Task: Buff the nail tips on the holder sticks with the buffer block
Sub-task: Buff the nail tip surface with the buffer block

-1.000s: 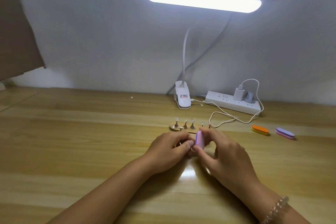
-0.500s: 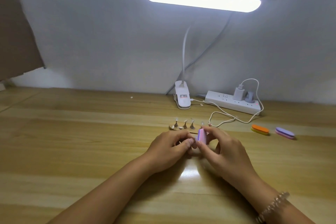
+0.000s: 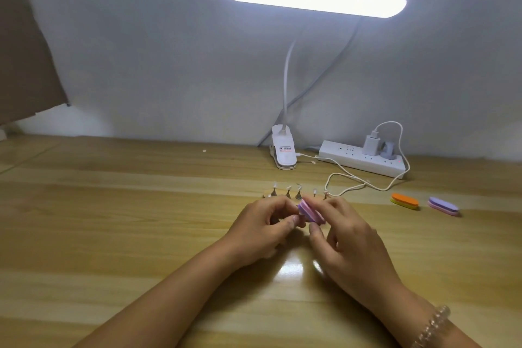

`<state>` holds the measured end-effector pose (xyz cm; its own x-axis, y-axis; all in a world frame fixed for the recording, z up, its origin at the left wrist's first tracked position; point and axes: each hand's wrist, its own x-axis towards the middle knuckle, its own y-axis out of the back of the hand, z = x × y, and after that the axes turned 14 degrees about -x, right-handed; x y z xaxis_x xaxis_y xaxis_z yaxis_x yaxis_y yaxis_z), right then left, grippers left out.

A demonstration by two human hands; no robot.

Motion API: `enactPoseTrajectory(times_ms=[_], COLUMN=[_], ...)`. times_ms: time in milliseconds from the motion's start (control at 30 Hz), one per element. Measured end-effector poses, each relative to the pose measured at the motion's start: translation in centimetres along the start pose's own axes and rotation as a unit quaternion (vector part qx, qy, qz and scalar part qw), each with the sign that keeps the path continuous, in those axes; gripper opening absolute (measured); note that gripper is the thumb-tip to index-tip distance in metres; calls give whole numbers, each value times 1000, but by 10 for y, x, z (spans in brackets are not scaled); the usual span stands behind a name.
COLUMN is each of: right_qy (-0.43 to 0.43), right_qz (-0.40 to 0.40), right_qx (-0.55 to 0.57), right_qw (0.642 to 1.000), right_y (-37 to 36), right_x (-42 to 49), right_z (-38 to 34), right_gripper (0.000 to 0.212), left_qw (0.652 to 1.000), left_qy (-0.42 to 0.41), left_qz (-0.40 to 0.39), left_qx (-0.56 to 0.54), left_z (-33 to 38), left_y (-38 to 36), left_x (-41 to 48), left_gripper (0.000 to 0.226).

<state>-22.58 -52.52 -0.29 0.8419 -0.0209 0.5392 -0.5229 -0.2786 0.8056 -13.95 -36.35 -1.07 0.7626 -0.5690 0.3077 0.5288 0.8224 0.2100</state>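
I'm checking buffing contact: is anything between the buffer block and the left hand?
Nothing visible: the pink-and-purple foam buffer block, pinched in the right hand, sits right against the pinched fingertips of the left hand; whatever they hold is hidden.

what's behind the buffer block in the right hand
A row of holder sticks with clear nail tips on a wooden base. The left hand and the right hand gripping the buffer block cover its front; what the left hand pinches is hidden.

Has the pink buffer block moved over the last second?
Yes: the buffer block in the right hand edged toward the holder sticks and tilted rightward.
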Motion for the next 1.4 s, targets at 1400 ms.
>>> enactPoseTrajectory(times_ms=[1400], right_qy=[-6], right_qz=[41], right_qx=[1], right_qw=[999], right_y=[0], right_x=[0], right_z=[2], right_gripper=[39], left_qw=[1000], left_qy=[-3], left_qz=[-8], left_qx=[-17], left_z=[-2], left_y=[0], left_x=[1], left_gripper=[19])
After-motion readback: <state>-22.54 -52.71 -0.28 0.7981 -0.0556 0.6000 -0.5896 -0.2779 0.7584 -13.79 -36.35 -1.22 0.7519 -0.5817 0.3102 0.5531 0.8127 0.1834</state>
